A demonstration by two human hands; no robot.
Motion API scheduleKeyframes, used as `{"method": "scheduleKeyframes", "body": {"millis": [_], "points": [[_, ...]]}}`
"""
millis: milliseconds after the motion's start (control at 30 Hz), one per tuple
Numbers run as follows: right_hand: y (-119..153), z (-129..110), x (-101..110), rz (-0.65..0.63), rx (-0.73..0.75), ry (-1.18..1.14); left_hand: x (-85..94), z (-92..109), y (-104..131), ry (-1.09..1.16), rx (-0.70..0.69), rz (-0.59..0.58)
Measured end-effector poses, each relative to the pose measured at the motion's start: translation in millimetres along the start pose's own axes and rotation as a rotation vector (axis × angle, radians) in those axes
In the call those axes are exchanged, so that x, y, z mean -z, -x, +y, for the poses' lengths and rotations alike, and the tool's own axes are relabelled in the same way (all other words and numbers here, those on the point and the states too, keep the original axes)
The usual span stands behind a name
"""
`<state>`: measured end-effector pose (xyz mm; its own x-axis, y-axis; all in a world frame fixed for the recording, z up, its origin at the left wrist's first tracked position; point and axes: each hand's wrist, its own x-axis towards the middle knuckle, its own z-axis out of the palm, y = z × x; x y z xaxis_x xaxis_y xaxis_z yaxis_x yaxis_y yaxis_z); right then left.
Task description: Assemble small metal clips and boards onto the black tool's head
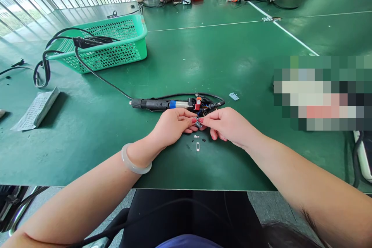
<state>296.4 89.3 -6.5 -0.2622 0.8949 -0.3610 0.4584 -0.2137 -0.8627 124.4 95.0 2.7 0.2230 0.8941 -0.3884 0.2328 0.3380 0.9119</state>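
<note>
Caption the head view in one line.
Two bare hands, left and right, pinch a small part beside a cabled black tool on a green table.

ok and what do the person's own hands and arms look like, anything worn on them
Both forearms are bare, with no sleeve in view. The left hand has red nail polish and a pale, smooth, rounded bangle at its wrist. The right hand also has red nails, with nothing around its wrist.

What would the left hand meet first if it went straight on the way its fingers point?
Past the small part at its fingertips, the left hand would likely meet the right hand, though one view leaves depth unclear.
</note>
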Motion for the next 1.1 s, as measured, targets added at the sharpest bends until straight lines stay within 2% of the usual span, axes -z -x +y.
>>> {"method": "scheduleKeyframes", "body": {"millis": [400, 600, 900, 1000, 1100], "points": [[-5.1, -2.6, -0.5, -0.020, -0.092, -0.146, -1.4, -1.3, -1.8, 0.010, -0.003, -0.029], [-3.4, -4.5, -0.8, -0.031, -0.070, -0.121, -1.5, -0.6, -1.3, 0.007, 0.013, -0.018], [-1.9, -0.3, 1.6, 0.046, 0.024, 0.029, -1.5, 0.0, -1.2, -0.009, 0.005, 0.002], [0.4, -0.3, 10.4, 0.135, 0.042, 0.109, -1.4, 0.0, -1.6, 0.002, 0.009, 0.007], [5.8, -0.6, 17.6, 0.204, 0.160, 0.224, -0.9, 0.1, -1.9, 0.002, 0.016, 0.013]]}}
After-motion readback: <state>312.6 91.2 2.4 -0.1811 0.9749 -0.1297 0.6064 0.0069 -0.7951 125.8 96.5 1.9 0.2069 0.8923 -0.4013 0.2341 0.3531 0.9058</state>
